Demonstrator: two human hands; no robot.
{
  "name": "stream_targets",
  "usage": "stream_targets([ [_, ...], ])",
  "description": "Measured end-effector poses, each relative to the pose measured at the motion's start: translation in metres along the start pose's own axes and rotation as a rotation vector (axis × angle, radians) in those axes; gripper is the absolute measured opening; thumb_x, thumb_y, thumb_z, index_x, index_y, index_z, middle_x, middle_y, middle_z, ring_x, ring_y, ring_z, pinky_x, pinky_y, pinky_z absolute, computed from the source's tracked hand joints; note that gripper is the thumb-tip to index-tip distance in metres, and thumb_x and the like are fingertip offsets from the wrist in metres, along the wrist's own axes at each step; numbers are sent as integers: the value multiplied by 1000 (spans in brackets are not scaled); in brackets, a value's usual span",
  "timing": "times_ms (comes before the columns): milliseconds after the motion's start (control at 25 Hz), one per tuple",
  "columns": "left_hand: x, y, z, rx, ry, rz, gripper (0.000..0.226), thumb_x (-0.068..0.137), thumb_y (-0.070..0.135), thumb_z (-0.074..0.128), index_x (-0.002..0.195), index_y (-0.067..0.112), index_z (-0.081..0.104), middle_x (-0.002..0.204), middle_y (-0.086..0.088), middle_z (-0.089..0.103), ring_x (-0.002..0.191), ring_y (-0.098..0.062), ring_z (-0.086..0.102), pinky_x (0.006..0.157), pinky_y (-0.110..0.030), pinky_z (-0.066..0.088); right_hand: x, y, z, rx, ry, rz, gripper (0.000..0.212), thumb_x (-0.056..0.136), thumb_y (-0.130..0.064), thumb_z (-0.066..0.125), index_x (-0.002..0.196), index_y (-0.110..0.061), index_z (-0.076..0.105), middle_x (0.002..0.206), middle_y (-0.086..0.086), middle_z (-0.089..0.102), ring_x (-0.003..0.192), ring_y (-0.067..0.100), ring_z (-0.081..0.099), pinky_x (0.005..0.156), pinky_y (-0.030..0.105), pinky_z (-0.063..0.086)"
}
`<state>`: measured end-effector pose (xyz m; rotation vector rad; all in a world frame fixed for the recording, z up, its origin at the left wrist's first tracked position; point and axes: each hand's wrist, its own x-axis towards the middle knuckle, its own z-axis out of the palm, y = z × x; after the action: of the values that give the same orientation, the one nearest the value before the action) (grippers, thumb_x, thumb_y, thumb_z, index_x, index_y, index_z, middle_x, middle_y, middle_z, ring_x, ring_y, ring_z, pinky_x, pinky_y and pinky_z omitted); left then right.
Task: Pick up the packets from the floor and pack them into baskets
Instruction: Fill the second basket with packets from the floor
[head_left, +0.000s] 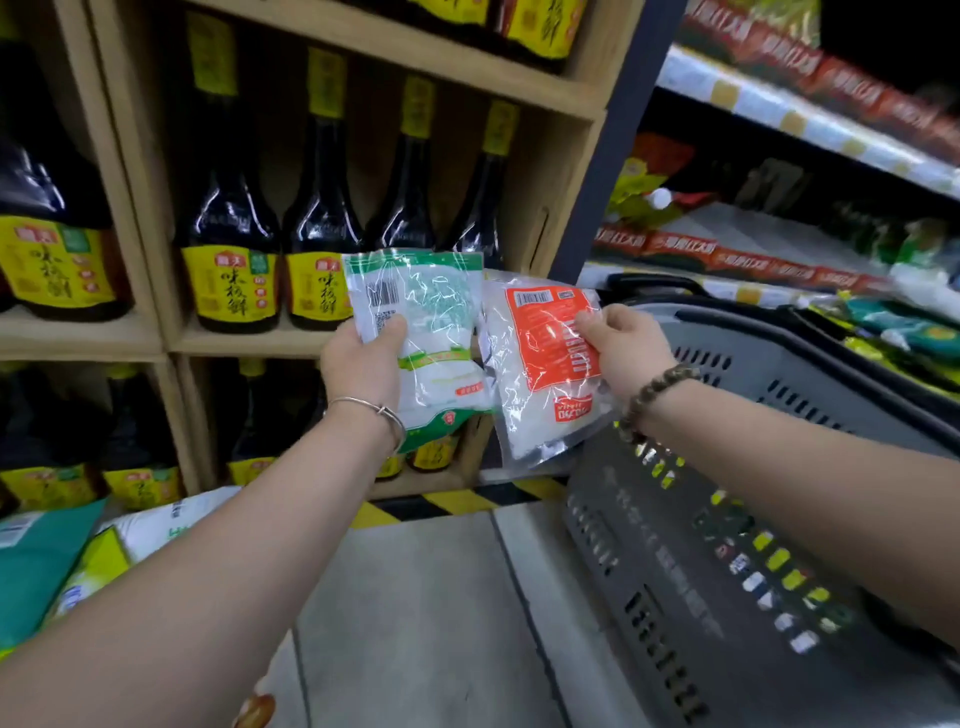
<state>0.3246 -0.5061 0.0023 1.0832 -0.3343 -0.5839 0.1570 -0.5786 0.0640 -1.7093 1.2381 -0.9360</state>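
My left hand (363, 364) grips a clear packet with green print (436, 332), held upright in front of the shelf. My right hand (623, 348) pinches a clear packet with an orange label (540, 364) by its right edge. Both packets hold white grains and hang side by side in the air, their edges close together. A grey plastic basket (649, 561) stands on the floor at the right, below my right forearm, with several packets showing through its slotted wall. Its black handle (654, 283) rises behind the orange packet.
Wooden shelves (156, 332) with dark sauce bottles (228, 260) fill the left and centre. Metal shelves (779, 114) with red and green packets run along the right. More packets (78, 561) lie on the grey floor (415, 597) at lower left, near yellow-black tape (457, 501).
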Motion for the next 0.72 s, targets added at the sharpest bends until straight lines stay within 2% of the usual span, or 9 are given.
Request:
stream_targets([
  [80, -12, 12, 23, -46, -43, -2, 18, 89, 10, 58, 76, 21, 63, 81, -2, 64, 79, -27, 63, 80, -50, 55, 2, -15, -31, -9, 19, -71, 21, 98, -26, 48, 91, -7, 55, 91, 14, 68, 83, 28, 67, 83, 46, 55],
  [200, -33, 20, 62, -78, -104, -4, 14, 84, 17, 64, 71, 21, 66, 85, -7, 66, 90, -36, 65, 83, -58, 51, 9, -30, -82, -43, 87, -160, 25, 97, -26, 50, 77, -11, 53, 84, 11, 68, 78, 28, 66, 83, 49, 54],
  [280, -52, 23, 92, -95, -150, -27, 13, 86, 17, 64, 73, 19, 65, 88, -10, 67, 90, -37, 65, 82, -59, 51, 16, -32, -122, -87, 148, -182, 28, 96, -27, 52, 71, -14, 50, 87, 18, 68, 81, 36, 67, 83, 53, 53],
  [360, -73, 23, 125, -116, -199, -36, 14, 91, 12, 59, 77, 16, 63, 83, -10, 66, 78, -32, 65, 76, -55, 54, 23, -31, -165, -136, 194, -209, 29, 94, -29, 55, 68, -16, 49, 90, 21, 68, 84, 38, 66, 81, 57, 52],
  [480, -101, 17, 179, -139, -266, -63, 15, 92, 12, 57, 77, 15, 58, 69, -2, 63, 57, -20, 61, 66, -40, 55, 33, -15, -236, -186, 277, -246, 32, 92, -27, 57, 64, -17, 47, 74, 11, 62, 74, 29, 61, 82, 53, 52],
  [560, -116, 3, 213, -27, -272, -76, 20, 90, 14, 60, 71, 14, 52, 58, -1, 56, 47, -17, 53, 51, -21, 49, 39, 9, -281, -244, 292, -218, 31, 93, -25, 57, 66, -12, 49, 71, 11, 59, 73, 26, 57, 79, 50, 51],
  [600, -123, -9, 230, 67, -285, -79, 23, 87, 16, 63, 69, 13, 50, 58, -4, 51, 48, -20, 50, 48, -19, 45, 41, 24, -301, -292, 291, -199, 28, 93, -25, 56, 71, -7, 53, 75, 16, 61, 73, 27, 58, 79, 49, 51],
  [720, -152, -48, 273, 335, -380, -121, 25, 81, 13, 67, 64, 11, 49, 69, -11, 49, 67, -24, 49, 59, -31, 44, 50, 81, -345, -416, 252, -94, 33, 94, -23, 54, 86, 9, 57, 87, 25, 64, 81, 36, 62, 76, 44, 51],
])
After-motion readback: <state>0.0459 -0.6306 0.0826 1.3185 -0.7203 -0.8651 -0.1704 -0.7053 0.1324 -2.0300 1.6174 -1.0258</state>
